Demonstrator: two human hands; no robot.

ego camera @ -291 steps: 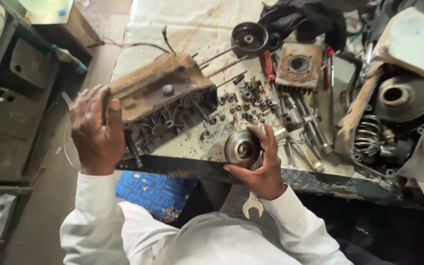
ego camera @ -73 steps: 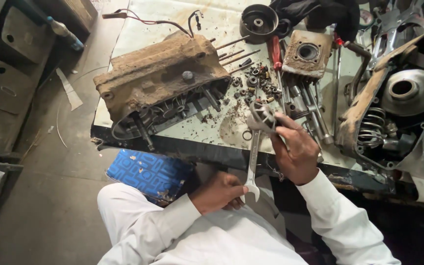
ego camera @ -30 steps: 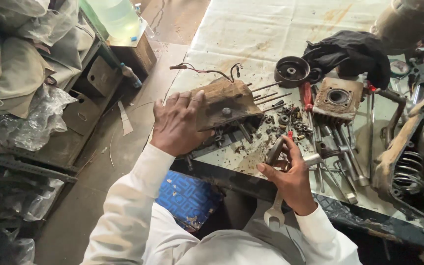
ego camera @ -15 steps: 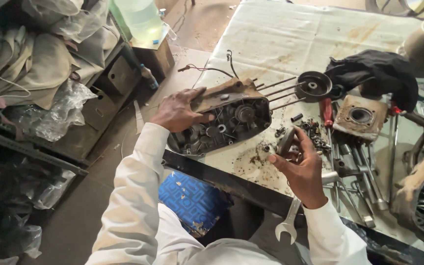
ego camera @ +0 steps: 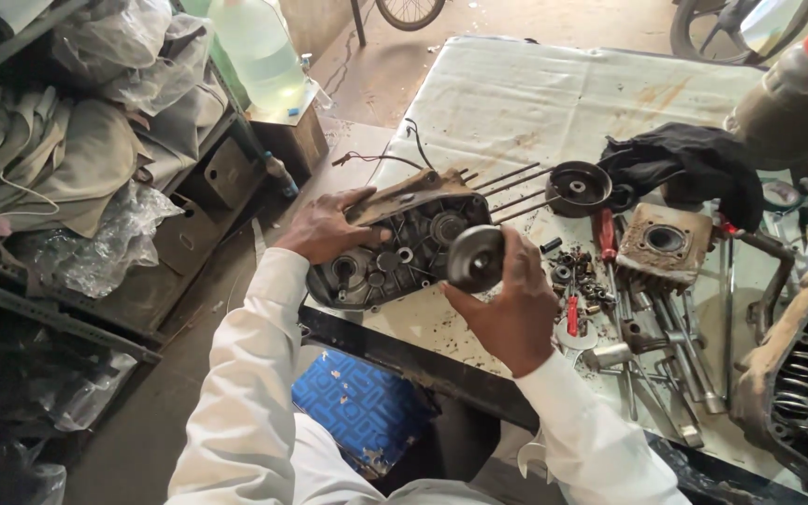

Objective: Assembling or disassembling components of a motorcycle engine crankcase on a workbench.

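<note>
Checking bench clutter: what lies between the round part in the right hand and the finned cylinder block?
Head view: between the round dark part and the cylinder block lie loose nuts and small parts and a red-handled screwdriver.

Long white sleeves reach both wrists, loosely creased; the left hand (ego camera: 329, 227) and right hand (ego camera: 516, 313) are bare.

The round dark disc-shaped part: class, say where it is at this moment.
In the head view the round dark part is near the centre, held up in the right hand, just right of the engine case that the left hand steadies.
</note>
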